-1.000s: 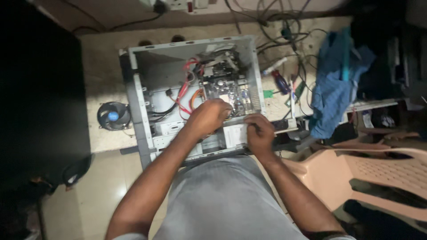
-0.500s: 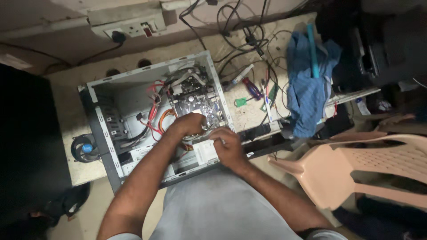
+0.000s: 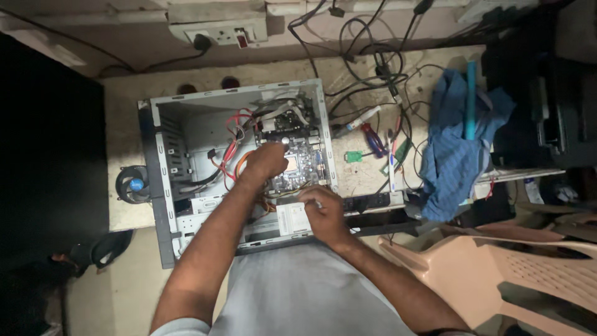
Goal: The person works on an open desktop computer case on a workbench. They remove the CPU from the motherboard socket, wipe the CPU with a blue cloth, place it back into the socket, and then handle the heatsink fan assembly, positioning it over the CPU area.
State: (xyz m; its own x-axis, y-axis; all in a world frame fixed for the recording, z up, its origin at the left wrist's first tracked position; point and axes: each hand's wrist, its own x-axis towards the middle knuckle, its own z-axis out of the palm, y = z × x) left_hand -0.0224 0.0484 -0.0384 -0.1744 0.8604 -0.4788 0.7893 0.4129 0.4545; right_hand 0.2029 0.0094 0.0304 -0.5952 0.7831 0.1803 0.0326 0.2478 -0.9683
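An open grey computer case (image 3: 163, 162) lies on its side on a worktable. Inside it sits a green motherboard (image 3: 297, 163) with red and orange cables (image 3: 231, 150) beside it. My left hand (image 3: 266, 160) reaches into the case and rests on the motherboard, fingers curled; what it grips is hidden. My right hand (image 3: 323, 211) is at the case's near edge, fingers closed by a white-labelled drive (image 3: 292, 219). I cannot tell whether it holds anything.
A round black cooling fan (image 3: 132, 185) lies left of the case. Screwdrivers (image 3: 373, 140), tangled cables (image 3: 379, 68) and a blue cloth (image 3: 457, 149) cover the table's right side. A wall socket strip (image 3: 217, 31) is at the back. A beige plastic chair (image 3: 497, 274) stands right.
The view has shifted, so the case now sits more central. My left hand moved deeper onto the motherboard; my right hand stayed at the near edge of the case.
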